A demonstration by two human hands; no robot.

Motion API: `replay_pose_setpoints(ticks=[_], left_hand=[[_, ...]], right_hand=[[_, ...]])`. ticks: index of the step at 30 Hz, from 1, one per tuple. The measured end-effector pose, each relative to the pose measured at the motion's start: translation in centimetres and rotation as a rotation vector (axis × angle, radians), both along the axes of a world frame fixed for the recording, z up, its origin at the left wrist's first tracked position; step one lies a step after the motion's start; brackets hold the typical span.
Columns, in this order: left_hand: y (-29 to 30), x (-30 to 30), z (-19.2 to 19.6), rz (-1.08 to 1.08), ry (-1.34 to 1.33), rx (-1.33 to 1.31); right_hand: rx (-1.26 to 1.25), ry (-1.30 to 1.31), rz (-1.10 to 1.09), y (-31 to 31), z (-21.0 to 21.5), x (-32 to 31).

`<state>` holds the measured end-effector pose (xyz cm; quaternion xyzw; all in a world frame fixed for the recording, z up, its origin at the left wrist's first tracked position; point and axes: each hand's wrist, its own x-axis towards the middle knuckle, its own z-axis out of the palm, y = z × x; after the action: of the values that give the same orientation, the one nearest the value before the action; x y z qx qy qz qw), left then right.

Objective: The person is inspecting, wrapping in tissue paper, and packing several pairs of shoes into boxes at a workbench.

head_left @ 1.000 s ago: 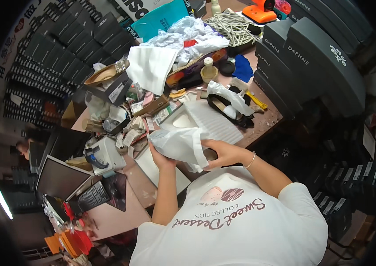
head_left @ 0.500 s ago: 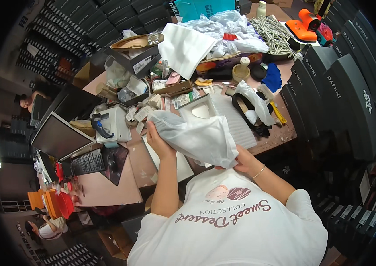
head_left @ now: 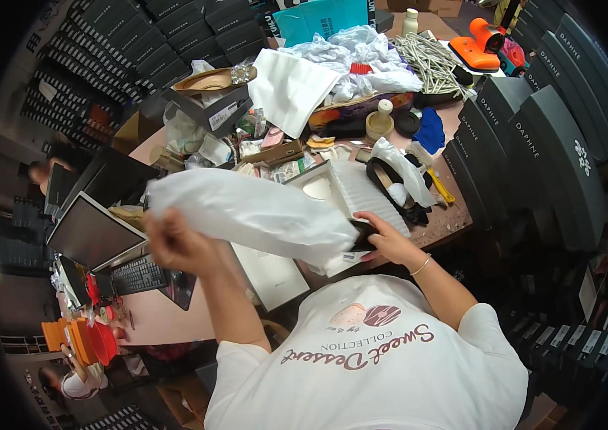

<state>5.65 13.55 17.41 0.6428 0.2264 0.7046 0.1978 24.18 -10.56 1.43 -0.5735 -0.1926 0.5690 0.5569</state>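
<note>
A long white shoe bag (head_left: 247,215) is stretched slantwise between my hands above the desk. My left hand (head_left: 178,247), blurred by motion, has its fingers closed at the bag's far left end. At the other end a black shoe (head_left: 361,234) pokes out of the bag's mouth; most of it is covered. My right hand (head_left: 391,242) grips this dark end, fingers on top and thumb below. Behind the bag lies an open white-lined box (head_left: 318,185). Beside that box rests another black shoe (head_left: 384,175) with white wrapping over it. A white box part (head_left: 275,279) lies under my left forearm.
Dark shoe boxes (head_left: 548,150) stand stacked on the right. A monitor (head_left: 96,233) and keyboard (head_left: 134,276) are at the left. Toward the back are a crumpled white plastic heap (head_left: 350,61), a bundle of pale sticks (head_left: 426,61), a lidded jar (head_left: 379,123) and an orange device (head_left: 480,46).
My left hand has swung left and toward me, drawing the bag out long. Part of the dark shoe now shows at my right hand, which has shifted slightly up and left.
</note>
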Motion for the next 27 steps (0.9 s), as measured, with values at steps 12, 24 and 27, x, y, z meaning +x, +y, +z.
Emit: replay_pose_setpoints(ticks=[12,24,27], left_hand=[[-1.7,-1.2,-20.1,-0.296,1.312,-0.425],[-7.2,2.4,-20.1,-1.141,-0.097,-1.611],[-6.7,1.7,-20.1,-1.195,-0.263,-1.730]], right_hand=[[-0.225,0.248,-0.107,-2.3,-0.5,0.3],[0.237,-1.358,0.420,6.7,2.7,-2.6],[0.259,-0.989,0.270,8.2,1.7,-1.4]])
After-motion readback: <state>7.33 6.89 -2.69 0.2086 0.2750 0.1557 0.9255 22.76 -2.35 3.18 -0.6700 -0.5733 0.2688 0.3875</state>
